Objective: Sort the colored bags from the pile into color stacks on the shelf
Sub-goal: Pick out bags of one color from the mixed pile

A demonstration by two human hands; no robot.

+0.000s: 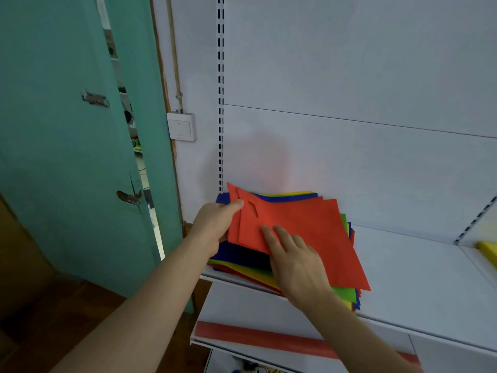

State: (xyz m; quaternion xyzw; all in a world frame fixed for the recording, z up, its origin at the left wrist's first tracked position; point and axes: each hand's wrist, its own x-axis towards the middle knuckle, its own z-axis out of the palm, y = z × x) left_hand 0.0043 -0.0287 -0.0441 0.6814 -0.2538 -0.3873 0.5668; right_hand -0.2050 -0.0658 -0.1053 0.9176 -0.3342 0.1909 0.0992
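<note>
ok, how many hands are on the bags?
2. The left hand pinches the red bags at their left edge, on top of the pile. The right hand rests flat on their near side. Fingers under the bags are hidden.

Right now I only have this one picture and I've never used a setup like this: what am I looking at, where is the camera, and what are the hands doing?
There is no machine here. A person wears a camera on their head, so this one picture looks forward and down along their own two bare arms.

In front is a white shelf against a white wall. On it lies a mixed pile of bags in blue, yellow, green and red. On top are red bags, which seem to be more than one.

The left hand has its grip on the left edge of the red bags, thumb on top. The right hand rests on them with its fingers fairly straight.

At the far right edge something yellow lies on the shelf; it could be a started stack, but it is cut off. A green door stands on the left.
</note>
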